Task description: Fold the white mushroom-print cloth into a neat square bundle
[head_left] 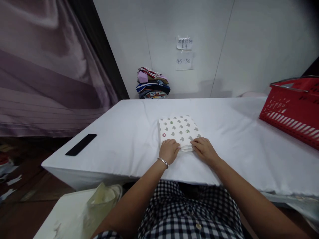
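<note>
A folded white cloth [178,128] printed with small grey, green and red mushrooms lies on the white-covered table [124,132]. My left hand [169,150], a bracelet at its wrist, has curled fingers gripping the cloth's near left edge. My right hand [204,150] pinches the near right edge of the same cloth. Both hands rest on the tabletop close together.
A red plastic basket [291,109] stands at the table's right. A black flat phone-like object [81,144] lies near the left edge. A stack of folded coloured clothes [152,83] sits at the back by the wall. A white surface with a yellowish bag [102,199] is at lower left.
</note>
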The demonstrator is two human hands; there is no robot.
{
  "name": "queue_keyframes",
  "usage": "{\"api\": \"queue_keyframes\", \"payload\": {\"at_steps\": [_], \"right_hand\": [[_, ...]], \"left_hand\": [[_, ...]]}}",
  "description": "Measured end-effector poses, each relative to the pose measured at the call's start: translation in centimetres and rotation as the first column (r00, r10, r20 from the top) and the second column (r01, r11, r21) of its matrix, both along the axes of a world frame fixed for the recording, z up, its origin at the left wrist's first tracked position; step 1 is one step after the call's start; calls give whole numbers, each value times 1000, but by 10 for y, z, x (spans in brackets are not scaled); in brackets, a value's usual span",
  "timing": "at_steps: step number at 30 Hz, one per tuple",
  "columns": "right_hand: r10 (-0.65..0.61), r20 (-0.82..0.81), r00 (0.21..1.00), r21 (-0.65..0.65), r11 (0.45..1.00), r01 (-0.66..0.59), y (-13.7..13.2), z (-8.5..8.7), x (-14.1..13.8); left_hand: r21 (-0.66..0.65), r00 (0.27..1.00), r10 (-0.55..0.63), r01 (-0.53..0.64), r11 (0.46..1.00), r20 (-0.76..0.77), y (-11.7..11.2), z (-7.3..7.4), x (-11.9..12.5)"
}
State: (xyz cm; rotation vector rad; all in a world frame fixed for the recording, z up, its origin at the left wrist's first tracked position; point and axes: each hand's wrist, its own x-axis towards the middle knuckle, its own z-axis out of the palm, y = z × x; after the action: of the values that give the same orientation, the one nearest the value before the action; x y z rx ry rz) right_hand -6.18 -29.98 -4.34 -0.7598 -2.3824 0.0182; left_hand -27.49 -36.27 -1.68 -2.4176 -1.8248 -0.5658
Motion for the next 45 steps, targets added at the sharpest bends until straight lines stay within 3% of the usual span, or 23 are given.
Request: {"api": "queue_keyframes", "payload": {"at_steps": [4, 7, 13, 18, 27, 35, 45], "right_hand": [[-60, 1, 998, 37, 998, 60, 1, -1, -4], [-106, -40, 994, 76, 991, 109, 0, 0, -6], [-8, 0, 1000, 83, 997, 8, -4, 1, 1], [41, 13, 999, 28, 999, -42, -5, 4, 5], [-2, 17, 1000, 44, 999, 2, -4, 1, -6], [18, -42, 999, -48, 999, -20, -6, 4, -5], [-16, 23, 1000, 1, 1000, 16, -9, 4, -9]], "left_hand": [[5, 991, -30, 31, 1000, -133, 5, 2, 2], [79, 986, 20, -7, 997, -168, 5, -2, 5], [119, 992, 10, 5, 993, -125, -5, -13, 4], [52, 998, -60, 61, 997, -21, -9, -8, 0], [54, 1000, 23, -23, 998, 1, -2, -7, -2], [45, 991, 8, -14, 999, 135, -7, -8, 0], [24, 996, -9, 7, 1000, 92, -6, -7, 3]]}}
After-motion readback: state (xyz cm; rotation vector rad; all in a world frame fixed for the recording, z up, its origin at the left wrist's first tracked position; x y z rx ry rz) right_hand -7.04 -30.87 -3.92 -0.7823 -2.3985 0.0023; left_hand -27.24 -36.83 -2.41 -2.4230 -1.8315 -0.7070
